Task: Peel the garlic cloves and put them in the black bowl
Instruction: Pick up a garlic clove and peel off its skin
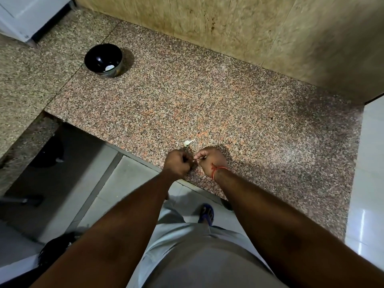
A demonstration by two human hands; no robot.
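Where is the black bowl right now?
The black bowl sits far left on the granite counter, near the back wall, well away from both hands.

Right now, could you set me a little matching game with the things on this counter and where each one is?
Things:
1. black bowl
2. loose garlic clove
3. red thread
4. blue sandal

Places:
A. on the floor below the counter edge
B. far left on the counter
C. round the right wrist
D. on the counter just beyond both hands

Pairs: 1-B, 2-D, 3-C, 4-A
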